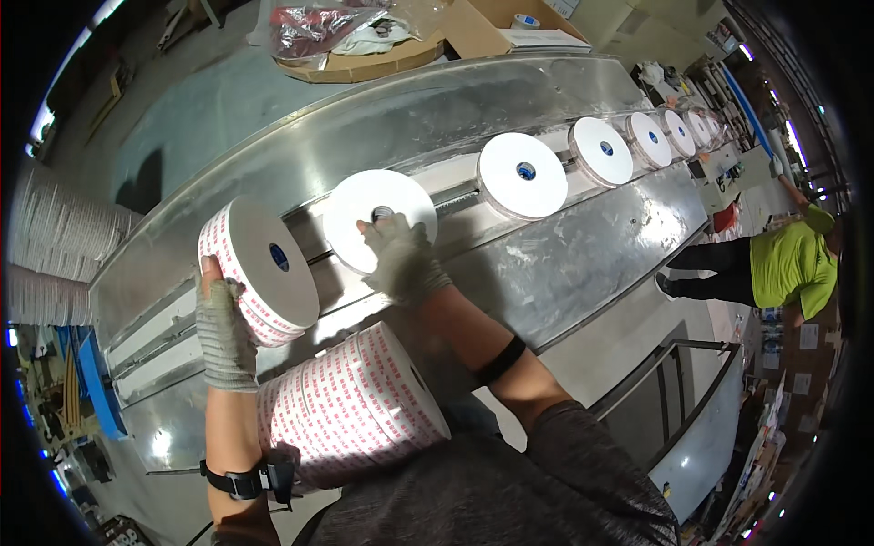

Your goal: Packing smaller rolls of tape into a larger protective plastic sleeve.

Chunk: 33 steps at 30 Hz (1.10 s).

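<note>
My left hand (228,332), in a grey fingerless glove, grips the edge of a wide white tape roll (259,250) with pink print around its side. This roll is tilted, and its dark blue core faces right. My right hand (403,259), gloved the same way, bends its fingers into the core of another white tape roll (350,214), which lies on the metal conveyor table (596,227). Close to my body, below both hands, stands a thick stack of printed tape rolls (350,400) on its side.
Several more white rolls (522,177) sit in a row along the table's middle track toward the far right. Beyond the table are an open cardboard box (478,36) and a tray of plastic bags. A person in a lime shirt (792,264) stands at right, near a metal-framed panel (701,428).
</note>
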Tool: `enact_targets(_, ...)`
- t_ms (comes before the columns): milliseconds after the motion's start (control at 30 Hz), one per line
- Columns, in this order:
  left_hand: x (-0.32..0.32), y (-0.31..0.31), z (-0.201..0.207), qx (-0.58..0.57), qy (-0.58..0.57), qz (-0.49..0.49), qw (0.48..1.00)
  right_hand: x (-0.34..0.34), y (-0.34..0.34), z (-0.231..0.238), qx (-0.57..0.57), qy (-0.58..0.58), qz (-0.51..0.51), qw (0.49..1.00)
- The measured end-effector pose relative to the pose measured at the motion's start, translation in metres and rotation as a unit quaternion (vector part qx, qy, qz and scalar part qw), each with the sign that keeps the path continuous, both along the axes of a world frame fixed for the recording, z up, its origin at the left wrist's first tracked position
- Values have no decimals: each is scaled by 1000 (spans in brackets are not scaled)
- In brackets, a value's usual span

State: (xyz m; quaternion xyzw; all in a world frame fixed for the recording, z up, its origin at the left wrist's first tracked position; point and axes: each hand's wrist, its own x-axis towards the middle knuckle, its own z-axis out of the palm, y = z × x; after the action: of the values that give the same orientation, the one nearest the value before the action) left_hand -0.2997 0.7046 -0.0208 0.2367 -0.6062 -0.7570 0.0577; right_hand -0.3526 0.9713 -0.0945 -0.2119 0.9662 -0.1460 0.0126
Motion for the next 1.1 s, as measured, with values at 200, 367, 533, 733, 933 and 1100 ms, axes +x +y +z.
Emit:
enact_targets(200, -12, 40, 1, 11, 29, -52, 998, -23, 60, -62, -94, 123, -176, 972)
enact_targets(367, 2, 90, 41, 18, 66, -66, 995, 5, 11, 35, -372, 157, 19, 915)
enact_targets(533, 3, 86, 1, -31, 117, -209, 970, 39, -16, 33, -438, 28, 30, 898)
enact_targets(733, 41, 123, 100, -214, 28, -169, 962, 44, -2, 110, -771, -374, 241, 455)
enact_targets(933, 49, 77, 73, -94, 93, -135, 982, 33, 36, 49, -674, -417, 35, 609)
enact_targets(1100, 50, 27, 44, 6, 46, -37, 998, 24, 53, 61, -773, -327, -6, 544)
